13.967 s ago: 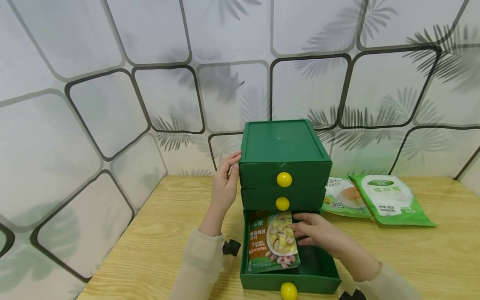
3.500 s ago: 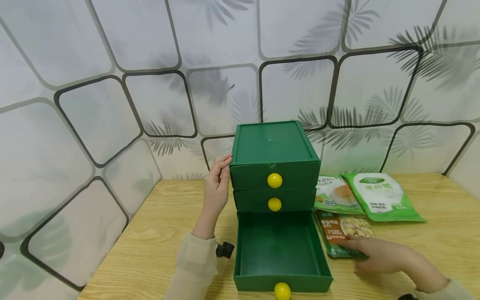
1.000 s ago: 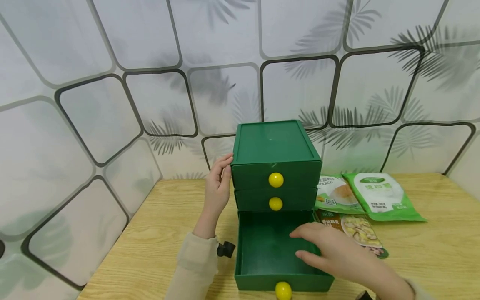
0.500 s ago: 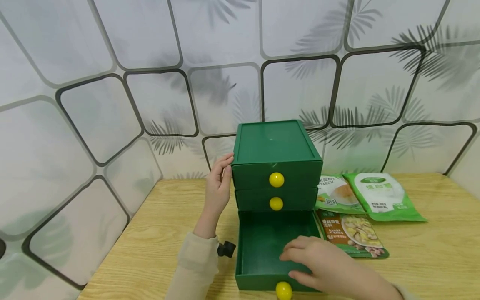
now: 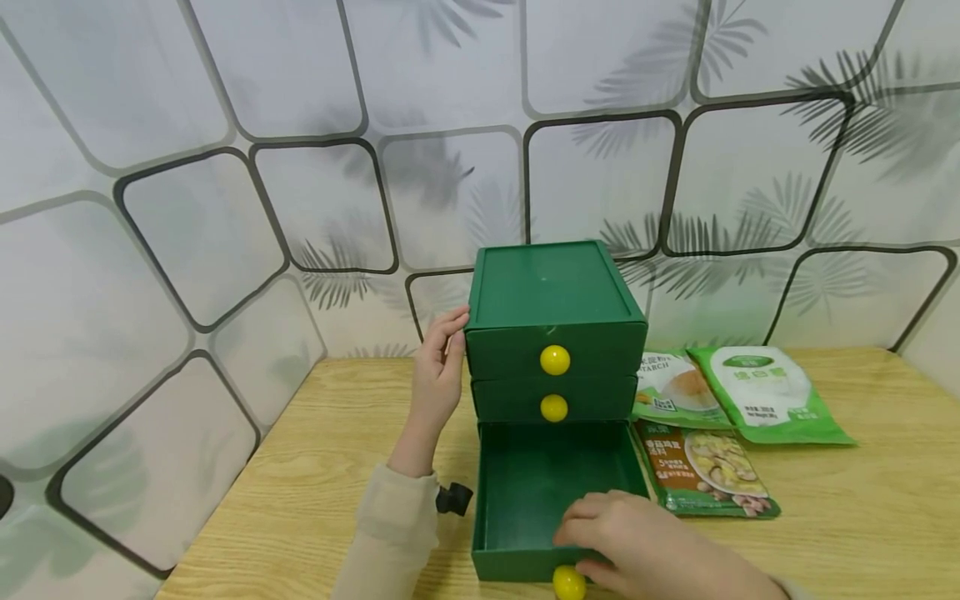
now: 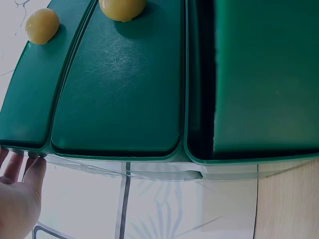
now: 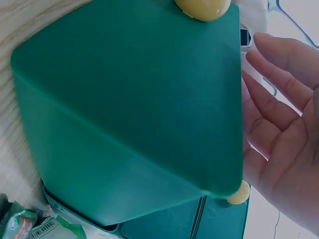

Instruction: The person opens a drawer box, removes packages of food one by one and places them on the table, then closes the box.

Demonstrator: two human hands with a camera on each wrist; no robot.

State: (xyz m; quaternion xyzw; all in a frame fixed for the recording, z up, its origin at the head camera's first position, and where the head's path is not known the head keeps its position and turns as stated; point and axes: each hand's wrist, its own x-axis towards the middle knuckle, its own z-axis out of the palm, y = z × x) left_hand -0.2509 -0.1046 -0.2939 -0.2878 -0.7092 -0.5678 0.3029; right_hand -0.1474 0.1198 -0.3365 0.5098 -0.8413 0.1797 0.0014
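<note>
A green drawer cabinet (image 5: 558,283) with yellow round knobs stands on the table, and its bottom drawer (image 5: 551,475) is pulled out with nothing in it. My left hand (image 5: 438,375) rests against the cabinet's upper left side; its fingers (image 6: 31,172) touch that side in the left wrist view. Over the front right of the bottom drawer is my right hand (image 5: 630,542), near the front wall and the lowest knob (image 5: 569,582). The right wrist view shows the right hand's fingers (image 7: 271,112) loosely spread behind the drawer front, thumb apart, holding nothing.
A brown and green seasoning packet (image 5: 708,468) lies on the table right of the drawer. Behind it are a starch bag (image 5: 681,385) and a green and white bag (image 5: 768,396), side by side. The patterned backdrop (image 5: 465,192) rises behind the table.
The seasoning packet went from the drawer to the table on the right with my right hand, which let go of it. That hand then moved left to the drawer's front. My left hand stayed.
</note>
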